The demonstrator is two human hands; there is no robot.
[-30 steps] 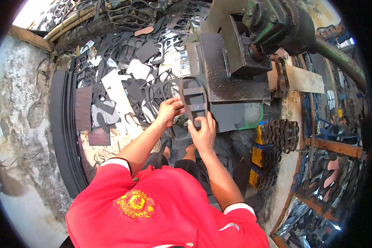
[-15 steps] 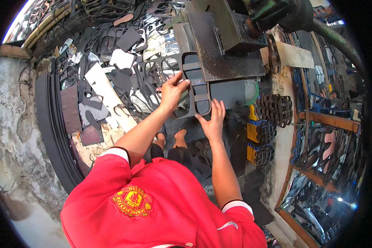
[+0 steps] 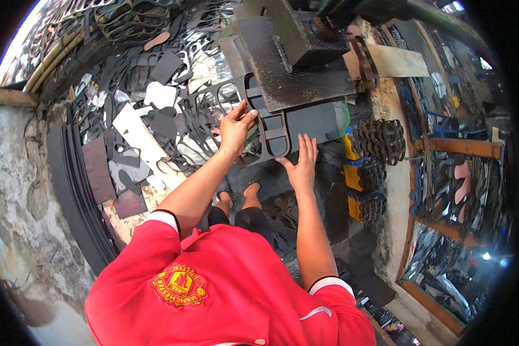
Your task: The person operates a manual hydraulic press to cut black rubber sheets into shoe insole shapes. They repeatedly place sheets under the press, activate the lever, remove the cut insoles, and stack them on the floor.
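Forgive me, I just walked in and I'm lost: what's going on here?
A person in a red shirt is handling a dark sole-shaped frame, which lies beside the rounded cut-outs in a dark sheet. Their left hand is at the frame's left side; the right hand is spread open, its thumb by the frame's near end. A heavy metal plate juts over part of the frame. Dark and pale scraps lie strewn to the left.

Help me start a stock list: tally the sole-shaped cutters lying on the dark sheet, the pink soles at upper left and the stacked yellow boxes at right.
Sole-shaped cutter: 1
Pink sole: 1
Yellow boxes: 3
Total: 5
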